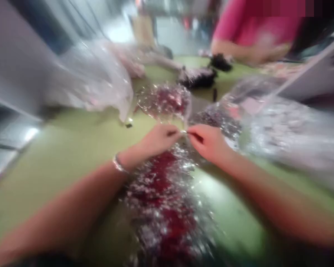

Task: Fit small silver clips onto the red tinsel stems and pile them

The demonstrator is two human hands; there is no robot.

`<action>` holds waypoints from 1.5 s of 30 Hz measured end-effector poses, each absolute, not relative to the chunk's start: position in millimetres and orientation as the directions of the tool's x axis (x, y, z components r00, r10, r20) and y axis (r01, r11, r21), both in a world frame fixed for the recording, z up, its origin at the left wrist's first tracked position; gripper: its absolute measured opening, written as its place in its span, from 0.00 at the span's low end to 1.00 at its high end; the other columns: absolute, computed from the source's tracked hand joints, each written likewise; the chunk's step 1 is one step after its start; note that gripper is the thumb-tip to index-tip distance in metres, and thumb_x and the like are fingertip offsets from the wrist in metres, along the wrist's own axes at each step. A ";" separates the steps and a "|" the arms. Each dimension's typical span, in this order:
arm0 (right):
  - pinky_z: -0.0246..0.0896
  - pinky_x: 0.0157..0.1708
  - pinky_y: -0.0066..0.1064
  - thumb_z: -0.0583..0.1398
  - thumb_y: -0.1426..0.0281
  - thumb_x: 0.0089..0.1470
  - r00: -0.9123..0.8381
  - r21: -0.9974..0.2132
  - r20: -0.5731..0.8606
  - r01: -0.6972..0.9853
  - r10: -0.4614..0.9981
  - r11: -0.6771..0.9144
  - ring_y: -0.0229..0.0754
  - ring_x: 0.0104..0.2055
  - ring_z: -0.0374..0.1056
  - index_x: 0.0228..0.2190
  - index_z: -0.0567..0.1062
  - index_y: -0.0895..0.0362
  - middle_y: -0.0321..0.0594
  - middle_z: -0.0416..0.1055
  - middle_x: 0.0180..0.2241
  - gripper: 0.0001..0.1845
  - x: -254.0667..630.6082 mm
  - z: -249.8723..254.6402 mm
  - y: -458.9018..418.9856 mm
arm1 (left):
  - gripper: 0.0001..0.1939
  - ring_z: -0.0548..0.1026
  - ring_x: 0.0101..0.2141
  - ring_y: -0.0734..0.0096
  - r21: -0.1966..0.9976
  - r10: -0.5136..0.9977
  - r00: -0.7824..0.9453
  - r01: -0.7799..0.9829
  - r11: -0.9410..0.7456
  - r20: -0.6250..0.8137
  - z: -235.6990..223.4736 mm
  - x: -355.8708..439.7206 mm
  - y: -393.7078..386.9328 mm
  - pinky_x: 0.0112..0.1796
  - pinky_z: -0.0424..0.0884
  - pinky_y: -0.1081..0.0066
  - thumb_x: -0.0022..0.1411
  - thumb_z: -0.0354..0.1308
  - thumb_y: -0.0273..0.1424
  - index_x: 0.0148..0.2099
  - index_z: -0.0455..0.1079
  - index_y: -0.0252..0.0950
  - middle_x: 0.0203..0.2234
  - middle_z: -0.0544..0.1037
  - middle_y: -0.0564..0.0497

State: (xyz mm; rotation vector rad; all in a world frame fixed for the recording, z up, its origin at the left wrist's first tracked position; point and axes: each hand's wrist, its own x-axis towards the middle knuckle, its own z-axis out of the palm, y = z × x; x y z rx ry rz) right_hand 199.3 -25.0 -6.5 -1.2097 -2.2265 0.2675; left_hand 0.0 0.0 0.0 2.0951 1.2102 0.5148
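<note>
My left hand (164, 139) and my right hand (208, 142) meet fingertip to fingertip above the table. Each is closed in a pinch at a small whitish bit between them, too blurred to name. A bracelet (119, 163) circles my left wrist. Below the hands, a long strip of shiny red and silver tinsel (167, 200) runs down toward me. Just beyond the fingers lies a second bunch of red and silver tinsel (169, 99). Dark, glittery material (218, 118) sits close behind my right hand.
Clear plastic bags lie on the green table (80, 137): one bag (100, 78) at back left, a filled bag (289, 126) at right. Black fuzzy pieces (197, 77) lie farther back. A person in a pink top (267, 29) sits across. Grey panels flank both sides.
</note>
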 end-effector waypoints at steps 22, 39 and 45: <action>0.57 0.30 0.29 0.56 0.68 0.58 -0.600 -0.655 0.061 0.579 0.797 0.486 0.35 0.27 0.66 0.28 0.77 0.56 0.36 0.75 0.25 0.12 201.4 22.2 -31.7 | 0.17 0.74 0.41 0.64 0.352 0.828 0.521 0.750 -0.561 0.209 8.6 -50.8 43.9 0.45 0.69 0.64 0.70 0.45 0.35 0.44 0.75 0.37 0.40 0.78 0.45; 0.58 0.33 0.36 0.53 0.66 0.60 -0.351 -0.143 0.069 0.923 0.934 0.357 0.46 0.36 0.71 0.30 0.80 0.54 0.43 0.79 0.35 0.16 242.4 7.9 5.8 | 0.14 0.71 0.27 0.69 0.480 0.943 0.329 0.834 -0.271 -0.038 -16.0 -50.8 55.2 0.32 0.66 0.68 0.60 0.54 0.38 0.29 0.75 0.35 0.25 0.77 0.49; 0.58 0.34 0.36 0.52 0.67 0.60 -0.297 -0.106 0.139 0.944 0.945 0.313 0.47 0.38 0.71 0.32 0.80 0.54 0.43 0.78 0.35 0.16 251.1 6.5 10.1 | 0.13 0.73 0.33 0.66 0.386 0.945 0.287 0.863 -0.326 0.155 -11.4 -55.9 53.3 0.37 0.69 0.66 0.63 0.51 0.35 0.37 0.75 0.35 0.32 0.77 0.47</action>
